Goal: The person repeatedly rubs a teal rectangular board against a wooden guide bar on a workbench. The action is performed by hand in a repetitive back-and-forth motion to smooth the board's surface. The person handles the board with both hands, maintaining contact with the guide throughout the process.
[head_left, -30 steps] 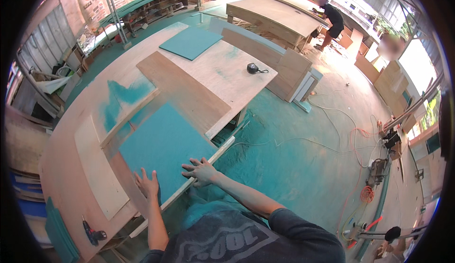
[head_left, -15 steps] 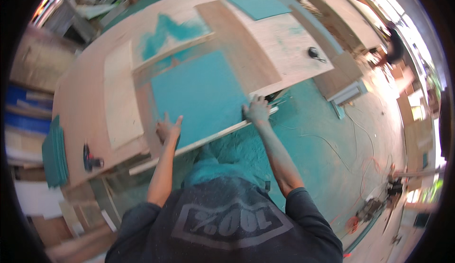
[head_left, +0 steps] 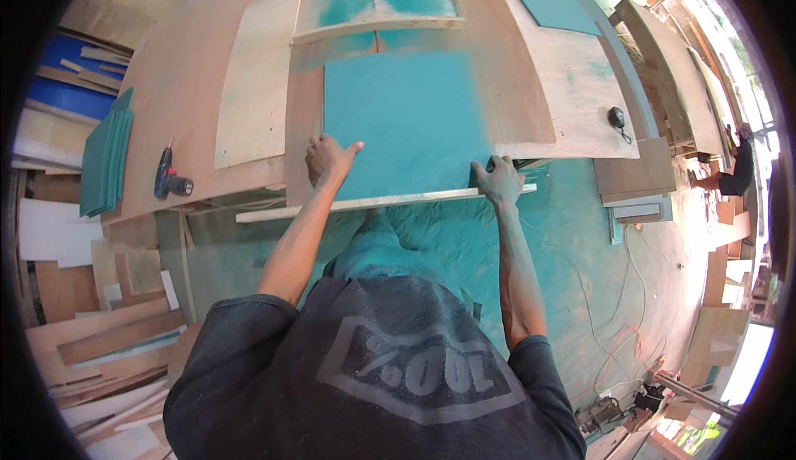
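Note:
A flat teal panel (head_left: 402,120) lies on the workbench in front of me. My left hand (head_left: 330,160) rests at its left edge, the thumb held apart and the other fingers bent down along the side. At the near right corner my right hand (head_left: 500,180) has its fingers curled over the panel's edge. Something dark shows beside those fingers, too small to make out. A pale wooden strip (head_left: 390,200) runs along the near edge beneath the panel. Beyond the panel, another wooden strip (head_left: 377,29) lies across the boards.
A cordless drill (head_left: 171,174) and a stack of teal panels (head_left: 106,162) are on the left. To the right sit a black tape measure (head_left: 616,118) and another teal panel (head_left: 549,0). Cords (head_left: 580,273) trail over the dusty floor. A person (head_left: 731,166) is at the far right.
My view has turned, so the bench now appears straighter and further right. Both hands stay at the teal panel's edges; the panel shows no clear shift on the bench.

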Demonstrator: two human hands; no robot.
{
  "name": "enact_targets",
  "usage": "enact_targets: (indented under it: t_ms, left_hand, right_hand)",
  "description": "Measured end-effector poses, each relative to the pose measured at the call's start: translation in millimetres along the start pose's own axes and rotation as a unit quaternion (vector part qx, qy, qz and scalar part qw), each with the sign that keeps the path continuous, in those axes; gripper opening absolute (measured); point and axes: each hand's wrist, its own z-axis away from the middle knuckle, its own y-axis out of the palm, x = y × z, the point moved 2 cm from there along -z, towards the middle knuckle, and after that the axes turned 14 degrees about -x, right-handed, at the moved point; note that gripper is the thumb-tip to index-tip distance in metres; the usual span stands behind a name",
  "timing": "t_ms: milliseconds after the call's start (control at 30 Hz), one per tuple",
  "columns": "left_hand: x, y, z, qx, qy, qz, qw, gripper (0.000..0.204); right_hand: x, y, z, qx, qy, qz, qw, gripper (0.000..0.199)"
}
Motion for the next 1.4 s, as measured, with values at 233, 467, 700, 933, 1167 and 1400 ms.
enact_targets:
  t_ms: [233,467,700,933,1167,1400]
  left_hand:
    - [1.3,5.4,5.6,-0.022,0.011,0.012,1.000,0.086]
    - [-4.6,2.3,1.3,-0.011,-0.007,0.030,0.999,0.084]
    - [-10.2,-0.1,1.4,0.013,-0.012,0.025,1.000,0.086]
    - [-13.6,0.0,6.4,0.005,-0.018,0.035,0.999,0.086]
    - [-12.6,-10.4,10.9,0.040,-0.006,0.006,0.999,0.093]
    - [-13.9,-11.6,7.2,0.060,-0.019,0.004,0.998,0.099]
  right_hand:
    - [12.5,-8.1,-1.4,0.001,0.050,-0.001,0.999,0.065]
    - [9.3,-2.7,-5.3,0.010,0.053,-0.002,0.999,0.069]
    - [8.9,2.1,-1.2,-0.021,0.058,0.009,0.998,0.071]
    - [7.1,2.4,-1.9,-0.043,0.066,0.007,0.997,0.068]
    - [9.3,2.1,-1.5,-0.037,0.065,0.004,0.997,0.066]
    - [4.2,3.3,-1.2,-0.035,0.054,0.000,0.998,0.066]
